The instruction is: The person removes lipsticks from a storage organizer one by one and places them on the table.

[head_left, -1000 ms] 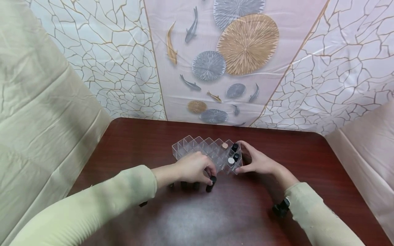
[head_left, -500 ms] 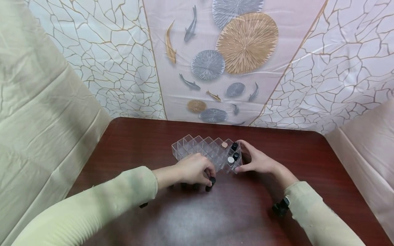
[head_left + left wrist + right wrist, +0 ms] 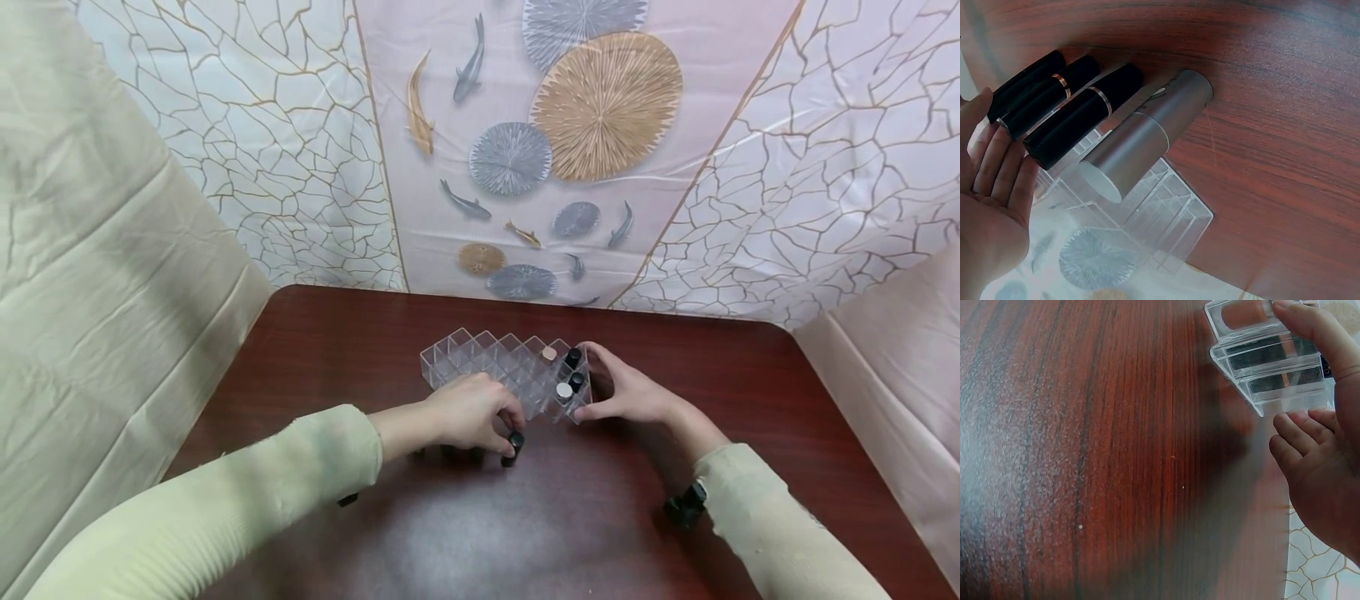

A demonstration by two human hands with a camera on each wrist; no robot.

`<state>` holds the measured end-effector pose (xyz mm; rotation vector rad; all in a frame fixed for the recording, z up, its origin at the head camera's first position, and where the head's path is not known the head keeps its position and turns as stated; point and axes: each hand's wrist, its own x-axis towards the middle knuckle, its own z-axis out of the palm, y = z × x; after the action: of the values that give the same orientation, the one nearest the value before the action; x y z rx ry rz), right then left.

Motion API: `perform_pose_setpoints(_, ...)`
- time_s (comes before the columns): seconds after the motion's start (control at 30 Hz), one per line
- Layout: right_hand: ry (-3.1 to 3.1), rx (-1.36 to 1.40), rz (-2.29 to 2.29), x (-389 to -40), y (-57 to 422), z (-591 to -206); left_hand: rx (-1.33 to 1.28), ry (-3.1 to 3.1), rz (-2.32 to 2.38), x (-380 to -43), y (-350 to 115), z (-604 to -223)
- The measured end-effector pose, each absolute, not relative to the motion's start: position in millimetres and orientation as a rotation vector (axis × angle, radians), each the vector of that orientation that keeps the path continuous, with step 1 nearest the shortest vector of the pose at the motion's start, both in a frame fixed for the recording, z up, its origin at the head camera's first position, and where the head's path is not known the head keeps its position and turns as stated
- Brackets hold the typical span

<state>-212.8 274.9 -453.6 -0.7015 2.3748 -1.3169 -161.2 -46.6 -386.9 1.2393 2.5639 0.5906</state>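
Note:
My left hand (image 3: pixel 472 408) pinches a black lipstick tube (image 3: pixel 514 448) between thumb and fingers, just above or on the table in front of the organizer. In the left wrist view, a black tube with a copper ring (image 3: pixel 1050 97), another with a silver ring (image 3: pixel 1085 115) and a thicker silver tube (image 3: pixel 1147 134) stand in a row beside that held tube (image 3: pixel 1025 84). My right hand (image 3: pixel 626 392) grips the right end of the clear lipstick organizer (image 3: pixel 429 367), thumb at the front and fingers behind. Several tubes sit in its right-hand slots, including a white-topped one (image 3: pixel 564 391).
The dark red wooden table (image 3: pixel 570 517) stretches around the organizer. Patterned cloth (image 3: pixel 300 167) hangs behind its far edge, and plain beige cloth (image 3: pixel 112 250) lines the left side. A black device (image 3: pixel 685 507) is at the right wrist.
Almost nothing differs. The left hand keeps its pinch on the black lipstick tube, which shifts very slightly; the right hand stays on the organizer.

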Motion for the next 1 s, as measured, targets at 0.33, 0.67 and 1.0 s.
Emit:
perform_pose_setpoints(0.33,2.363,-0.687,-1.337,-211,276,-453,1.221,2.534,0.662,-173,-55,-367)
perform_pose_setpoints(0.67,2.358,-0.687,-1.336,-212,276,-454,1.161,2.515,0.712,-197,-76,-338)
perform_pose_setpoints(1.0,2.364,-0.712,-1.329,-213,275,-455,1.083,2.438,0.761,-221,-111,-323)
